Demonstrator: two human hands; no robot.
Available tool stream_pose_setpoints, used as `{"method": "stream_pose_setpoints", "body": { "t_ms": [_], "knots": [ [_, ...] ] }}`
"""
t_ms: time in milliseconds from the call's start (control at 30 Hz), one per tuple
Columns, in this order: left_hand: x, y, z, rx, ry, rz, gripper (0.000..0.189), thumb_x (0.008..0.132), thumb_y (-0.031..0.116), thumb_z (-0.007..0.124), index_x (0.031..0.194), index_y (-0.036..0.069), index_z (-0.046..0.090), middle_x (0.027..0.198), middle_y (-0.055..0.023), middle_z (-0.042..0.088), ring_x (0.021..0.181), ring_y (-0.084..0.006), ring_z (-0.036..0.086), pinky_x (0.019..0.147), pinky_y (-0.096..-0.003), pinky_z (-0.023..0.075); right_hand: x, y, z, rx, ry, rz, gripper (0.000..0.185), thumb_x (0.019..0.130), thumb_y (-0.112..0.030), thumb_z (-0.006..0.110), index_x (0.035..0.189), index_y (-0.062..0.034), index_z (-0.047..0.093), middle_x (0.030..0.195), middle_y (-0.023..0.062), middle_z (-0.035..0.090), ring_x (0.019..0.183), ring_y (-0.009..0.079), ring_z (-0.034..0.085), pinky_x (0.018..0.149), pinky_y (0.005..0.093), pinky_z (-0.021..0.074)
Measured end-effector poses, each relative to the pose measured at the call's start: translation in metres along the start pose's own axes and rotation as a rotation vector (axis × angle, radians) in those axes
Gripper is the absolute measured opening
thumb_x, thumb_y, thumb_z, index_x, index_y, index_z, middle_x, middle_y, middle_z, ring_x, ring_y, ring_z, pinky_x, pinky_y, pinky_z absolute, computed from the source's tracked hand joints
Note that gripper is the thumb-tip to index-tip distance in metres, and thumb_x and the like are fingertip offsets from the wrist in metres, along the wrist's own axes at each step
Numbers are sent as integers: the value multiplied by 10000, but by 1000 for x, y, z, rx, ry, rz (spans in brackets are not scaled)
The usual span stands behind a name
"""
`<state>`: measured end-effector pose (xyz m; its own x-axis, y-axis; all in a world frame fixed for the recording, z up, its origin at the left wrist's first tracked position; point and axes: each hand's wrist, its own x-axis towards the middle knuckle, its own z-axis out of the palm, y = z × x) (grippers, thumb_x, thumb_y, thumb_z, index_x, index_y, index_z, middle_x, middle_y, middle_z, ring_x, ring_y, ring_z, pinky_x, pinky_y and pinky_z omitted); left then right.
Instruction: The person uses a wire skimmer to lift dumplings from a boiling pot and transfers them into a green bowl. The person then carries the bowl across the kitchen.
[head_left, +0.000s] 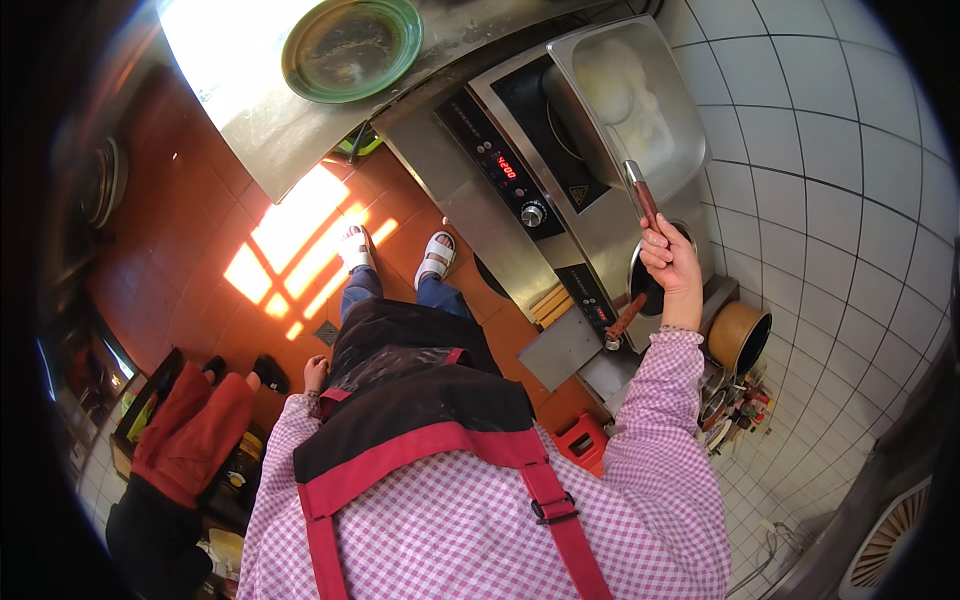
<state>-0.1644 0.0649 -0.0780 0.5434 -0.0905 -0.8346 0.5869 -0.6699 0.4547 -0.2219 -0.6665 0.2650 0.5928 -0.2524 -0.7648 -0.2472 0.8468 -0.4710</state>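
My right hand (670, 255) is closed around the brown wooden handle of a skimmer or ladle (643, 196). The tool's round head lies in a deep rectangular steel pan (684, 67), amid cloudy liquid and steam; what is in the liquid cannot be made out. The pan stands on an induction cooker (504, 166) with a lit red display and a knob. Below my right hand, a dark pan (646, 283) with a brown handle sits on another cooker. Down at my side by the black apron (420, 337), my left hand (316, 372) hangs with its fingers curled, touching no visible object.
A green plate (352, 49) rests on the steel counter (277, 150) ahead. A brown pot (739, 337) stands at the right by the tiled wall (795, 142). A red plastic stool (583, 444) is on the floor. Another person (195, 442) is at the lower left.
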Motion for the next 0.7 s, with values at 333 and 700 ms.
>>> {"method": "stream_pose_setpoints", "body": {
  "t_ms": [333, 700],
  "knots": [
    [1, 6, 5, 27, -11, 31, 315, 823, 129, 558, 1065, -64, 619, 828, -90, 654, 683, -140, 597, 601, -259, 467, -19, 31, 23, -1570, 845, -723, 227, 952, -253, 502, 910, -39, 563, 661, 130, 586, 537, 276, 551, 493, 386, 420],
    [10, -7, 6, 72, -2, 54, 326, 812, 140, 573, 1063, -60, 625, 900, -122, 678, 807, -187, 637, 721, -278, 504, -57, 14, 20, -2004, 1129, -676, 236, 944, -268, 489, 936, -39, 548, 769, 220, 628, 726, 442, 597, 634, 533, 457]
  ]
}}
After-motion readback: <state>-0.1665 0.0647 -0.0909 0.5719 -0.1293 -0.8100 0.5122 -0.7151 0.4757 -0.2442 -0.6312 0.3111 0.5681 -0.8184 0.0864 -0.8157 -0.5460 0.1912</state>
